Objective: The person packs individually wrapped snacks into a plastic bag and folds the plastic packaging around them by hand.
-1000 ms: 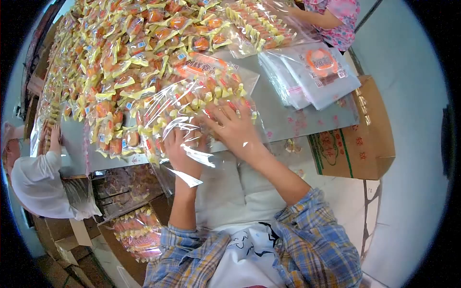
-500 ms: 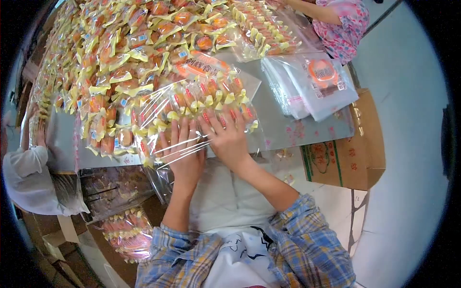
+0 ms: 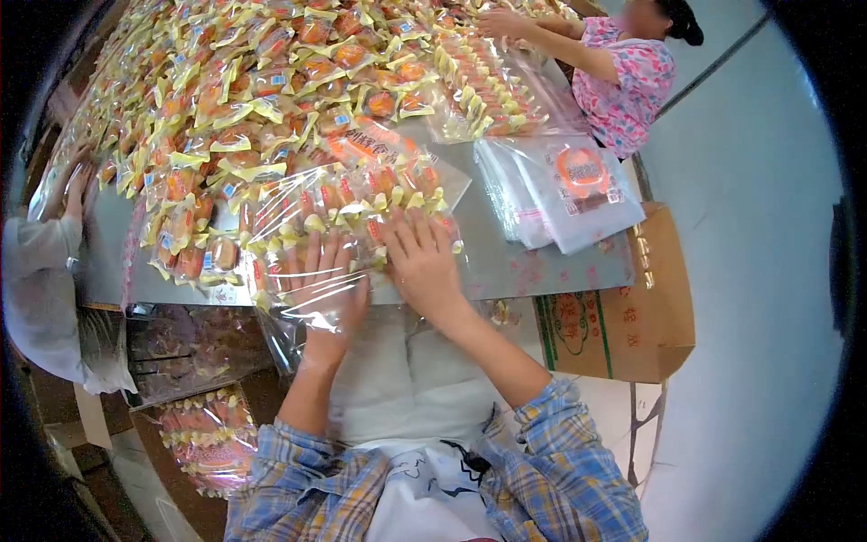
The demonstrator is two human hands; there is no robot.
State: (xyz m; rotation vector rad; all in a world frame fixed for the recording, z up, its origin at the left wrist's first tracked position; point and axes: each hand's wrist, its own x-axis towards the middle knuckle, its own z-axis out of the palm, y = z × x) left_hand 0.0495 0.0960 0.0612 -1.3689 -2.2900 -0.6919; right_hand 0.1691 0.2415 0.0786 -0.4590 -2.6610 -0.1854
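Rows of small wrapped cakes lie inside a clear plastic bag point(image 3: 348, 194) at the table's near edge. My left hand point(image 3: 327, 285) lies under the shiny film at the bag's lower part, its fingers stretched over the cakes. On the bag's right side rests my right hand point(image 3: 421, 262), palm down with the fingers spread. Just behind the bag, a flat bag with orange print point(image 3: 370, 140) shows in part. A large heap of wrapped cakes point(image 3: 271, 72) covers the table beyond.
Printed empty bags point(image 3: 578, 194) are stacked on the table point(image 3: 108, 244) at right. A cardboard box point(image 3: 650, 316) stands below them. A co-worker in pink point(image 3: 623, 81) reaches over the far right; another in white point(image 3: 45, 289) is at left. A packed bag point(image 3: 212, 438) lies in a box lower left.
The view has shifted, bringing more of the co-worker in pink into sight. My left hand's fingers have stretched out over the cakes, while my right hand stays spread on the bag.
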